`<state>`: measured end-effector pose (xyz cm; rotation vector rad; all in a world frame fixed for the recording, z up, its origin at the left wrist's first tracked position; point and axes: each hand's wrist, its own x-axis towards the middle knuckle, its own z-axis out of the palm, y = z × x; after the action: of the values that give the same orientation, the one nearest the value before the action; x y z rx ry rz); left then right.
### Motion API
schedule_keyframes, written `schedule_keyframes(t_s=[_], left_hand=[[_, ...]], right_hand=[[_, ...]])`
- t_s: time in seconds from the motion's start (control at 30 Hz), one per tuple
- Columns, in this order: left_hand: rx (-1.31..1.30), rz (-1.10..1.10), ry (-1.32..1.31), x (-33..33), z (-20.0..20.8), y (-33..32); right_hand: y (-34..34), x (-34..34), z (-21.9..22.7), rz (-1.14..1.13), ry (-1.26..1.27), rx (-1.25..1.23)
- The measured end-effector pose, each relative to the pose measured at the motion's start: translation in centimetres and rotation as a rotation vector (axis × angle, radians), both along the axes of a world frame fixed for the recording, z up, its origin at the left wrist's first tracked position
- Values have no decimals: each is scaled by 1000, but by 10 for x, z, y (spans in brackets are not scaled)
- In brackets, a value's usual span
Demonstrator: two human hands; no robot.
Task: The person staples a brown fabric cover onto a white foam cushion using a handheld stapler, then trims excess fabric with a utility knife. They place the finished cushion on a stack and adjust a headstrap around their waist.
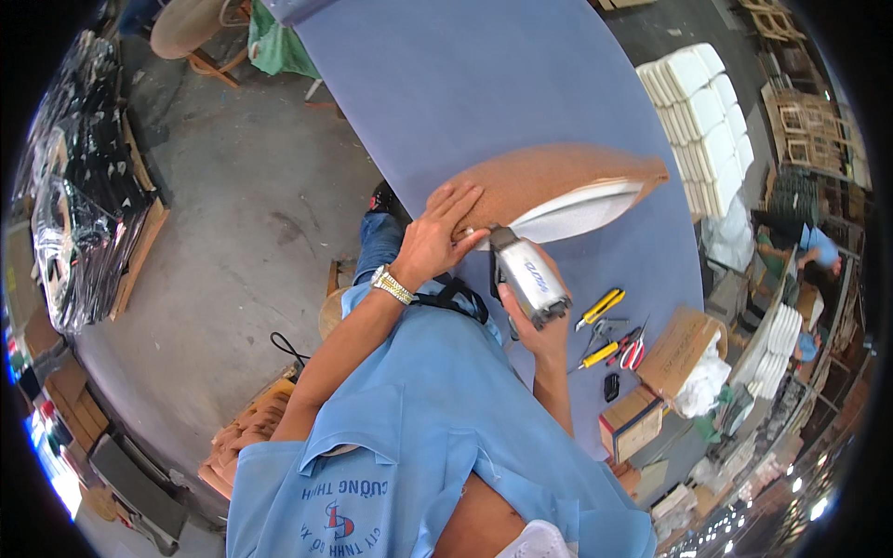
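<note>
A brown upholstered seat pad (549, 177) lies tilted on the table, its white underside (581, 212) partly showing toward me. At its left end, my left hand (433, 232) holds the edge, fingers stretched over the brown cover and thumb along the near rim. My right hand (539, 325) is closed round a staple gun (530, 274) with a silver-grey body. The gun's dark nose touches or nearly touches the pad's edge close beside my left thumb. Its handle is mostly hidden by the tool body and my fingers.
On the blue-grey table (465, 74) right of me lie yellow cutters (603, 307), red-handled scissors (634, 353), a small black object (611, 387) and cardboard boxes (679, 352). White pads (698, 130) are stacked beyond its right edge. Wrapped black pieces (88, 186) stand left on the floor.
</note>
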<state>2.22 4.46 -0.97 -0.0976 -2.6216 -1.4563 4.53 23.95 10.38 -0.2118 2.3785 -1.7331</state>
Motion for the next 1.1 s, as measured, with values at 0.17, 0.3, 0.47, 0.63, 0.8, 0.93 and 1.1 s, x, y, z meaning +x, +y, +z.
schedule_keyframes(t_s=[0.17, 0.3, 0.47, 0.63, 0.8, 0.93, 1.1], left_hand=[[0, -52, -42, 12, -2, -8], [10, -56, -72, 11, 2, -9], [28, -44, -69, 8, 5, -9], [34, -43, -84, 8, 5, -8], [38, -65, -113, 7, 7, -9], [36, -79, -127, 9, 7, -10], [60, -81, -154, 7, 12, -9]], right_hand=[[-12, 7, -5, 72, 5, 66], [-13, 8, -8, 57, 3, 95], [-9, 1, -12, 74, -17, 121], [-8, -2, -12, 108, -2, 114], [-8, -6, -10, 124, -65, 136], [-10, -9, -5, 152, -154, 137], [-14, -12, -6, 125, -171, 155]])
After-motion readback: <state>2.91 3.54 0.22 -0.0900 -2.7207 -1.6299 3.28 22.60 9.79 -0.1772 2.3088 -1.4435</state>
